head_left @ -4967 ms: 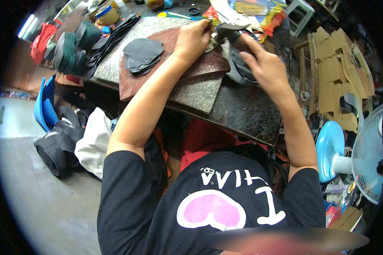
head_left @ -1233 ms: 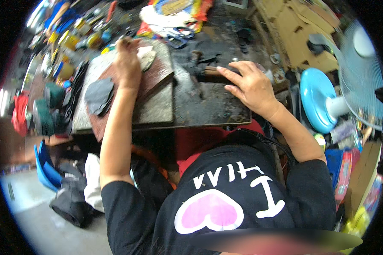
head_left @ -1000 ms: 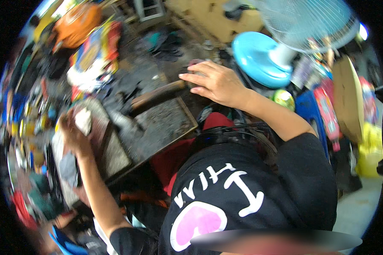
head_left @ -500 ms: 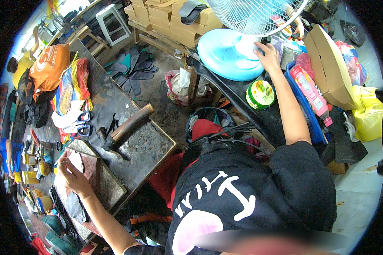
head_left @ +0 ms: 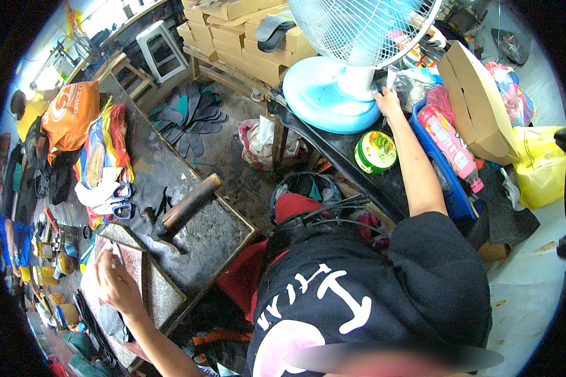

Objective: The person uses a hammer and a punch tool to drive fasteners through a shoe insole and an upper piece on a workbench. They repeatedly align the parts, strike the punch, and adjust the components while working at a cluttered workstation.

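My left hand (head_left: pixel 117 288) is over the board (head_left: pixel 130 259) on the work table at left. Its fingers are bent together and a little blurred; what they hold, if anything, I cannot make out. Close by lies a hammer (head_left: pixel 185 204) with a thick wooden handle. My right hand (head_left: pixel 388 103) reaches out to the pale blue standing fan (head_left: pixel 324 94). Its fingers stretch toward the fan's white stem, beside the round base; whether they touch it is unclear. Nothing shows in its grip. A green tub with a patterned lid (head_left: pixel 376 152) stands near my right forearm.
Blue-handled scissors (head_left: pixel 121 200) and an orange bag (head_left: pixel 69 116) are on the left table. Right of my forearm, a blue basket (head_left: pixel 437 160) holds a pink bottle (head_left: pixel 448 144), beside an open cardboard box (head_left: pixel 478 103). Dark sole-shaped pieces (head_left: pixel 192 116) lie on the floor.
My right hand has moved slightly down in the view, and its fingers have drawn in beside the fan's stem. My left hand has shifted a little right and down. The view has tilted slightly.
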